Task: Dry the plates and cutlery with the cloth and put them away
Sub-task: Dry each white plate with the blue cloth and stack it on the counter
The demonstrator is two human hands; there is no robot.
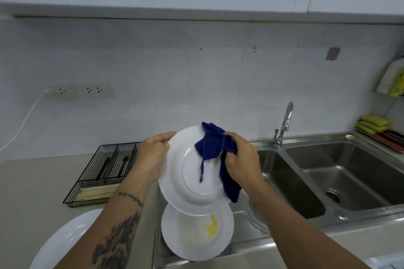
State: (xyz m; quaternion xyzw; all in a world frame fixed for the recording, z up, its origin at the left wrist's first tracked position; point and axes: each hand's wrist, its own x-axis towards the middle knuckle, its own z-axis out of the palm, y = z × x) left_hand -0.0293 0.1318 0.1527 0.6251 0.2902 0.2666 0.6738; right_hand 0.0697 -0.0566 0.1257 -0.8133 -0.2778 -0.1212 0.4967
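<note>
My left hand (152,157) grips the left rim of a white plate (185,181), held tilted with its underside toward me above the sink's drainboard. My right hand (241,161) clutches a dark blue cloth (213,146) pressed against the plate's upper right; part of the cloth hangs down past the rim. Below it lies a second white plate (188,236) with a yellow mark on it. A third white plate (65,244) rests on the counter at bottom left, partly hidden by my left forearm. A black wire cutlery tray (105,172) holds dark cutlery and wooden chopsticks.
A steel double sink (341,177) with a chrome tap (284,124) lies to the right. Yellow sponges (372,124) sit on a rack at far right, a bottle above them. Wall sockets (87,91) and a white cable are at left. White cabinets hang overhead.
</note>
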